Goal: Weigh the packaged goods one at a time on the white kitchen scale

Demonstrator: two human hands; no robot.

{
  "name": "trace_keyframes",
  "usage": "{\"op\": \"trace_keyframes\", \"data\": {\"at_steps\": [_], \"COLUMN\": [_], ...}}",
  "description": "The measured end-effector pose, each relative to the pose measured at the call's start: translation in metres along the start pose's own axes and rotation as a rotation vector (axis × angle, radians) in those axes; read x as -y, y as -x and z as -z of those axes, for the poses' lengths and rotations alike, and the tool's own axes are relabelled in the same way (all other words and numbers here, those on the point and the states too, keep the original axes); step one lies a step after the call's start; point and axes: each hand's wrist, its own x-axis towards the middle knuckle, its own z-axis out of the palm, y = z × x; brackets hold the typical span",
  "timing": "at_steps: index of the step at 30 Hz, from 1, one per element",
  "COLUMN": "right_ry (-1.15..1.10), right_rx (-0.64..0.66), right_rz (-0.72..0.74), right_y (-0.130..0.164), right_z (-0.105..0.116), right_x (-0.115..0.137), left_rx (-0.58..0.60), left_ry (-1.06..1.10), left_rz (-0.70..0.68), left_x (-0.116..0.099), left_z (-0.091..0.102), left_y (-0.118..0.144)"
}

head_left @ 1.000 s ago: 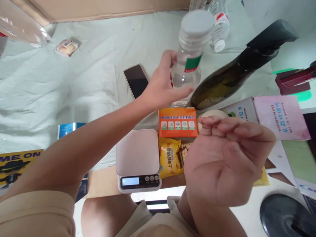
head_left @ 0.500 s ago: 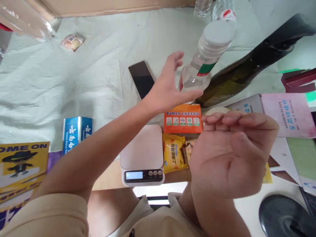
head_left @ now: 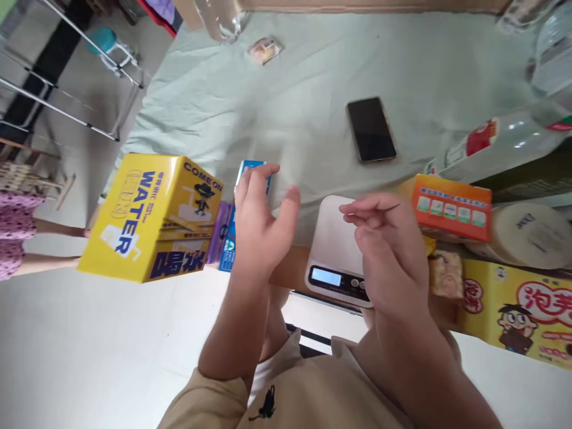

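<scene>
My left hand (head_left: pixel 263 223) hovers in front of a blue box (head_left: pixel 229 247), its thumb and fingers apart and nothing between them. Part of that box is hidden behind the hand. On the right, my right hand (head_left: pixel 395 256) hangs over the edge of a white kitchen scale (head_left: pixel 339 238), fingers half bent, thumb a little away from them, holding nothing I can see. The scale's plate bears nothing in its visible part, and its display is lit. An orange soap box (head_left: pixel 451 205) stands just right of this hand, with a small wrapped snack (head_left: pixel 447 274) below it.
To the left stand a large yellow box (head_left: pixel 143 220) and a purple pack (head_left: pixel 218 232). A phone (head_left: pixel 372 129) and a small wrapped item (head_left: pixel 265 50) lie on the green cloth (head_left: pixel 308 71). Right: a clear bottle (head_left: pixel 500 143), a round lid (head_left: pixel 531 235), a yellow snack box (head_left: pixel 518 316). A person's legs (head_left: pixel 58 244) show far left.
The view has swung left, bringing the yellow box and floor into sight. My left hand has left the clear bottle and come to the blue box; my right hand has turned, its palm no longer facing up.
</scene>
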Motion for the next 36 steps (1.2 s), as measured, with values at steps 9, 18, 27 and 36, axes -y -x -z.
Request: {"op": "trace_keyframes", "data": {"at_steps": [9, 18, 27, 36], "right_ry": [0.22, 0.259, 0.256, 0.152], "right_rx": [0.234, 0.306, 0.432, 0.755], "right_rz": [-0.137, -0.225, -0.379, -0.514], "right_y": [0.007, 0.006, 0.013, 0.023], "right_z": [-0.023, -0.029, -0.037, -0.064], "right_x": [-0.011, -0.014, -0.011, 0.003], "left_rx": [0.308, 0.32, 0.198, 0.689], "left_ry": [-0.376, -0.55, -0.416, -0.675], "left_rz": [0.337, 0.447, 0.52, 0.547], "left_x": [-0.015, -0.027, -0.01, -0.02], "left_z": [0.024, 0.014, 0.025, 0.044], "left_y": [-0.004, -0.011, -0.019, -0.017]}}
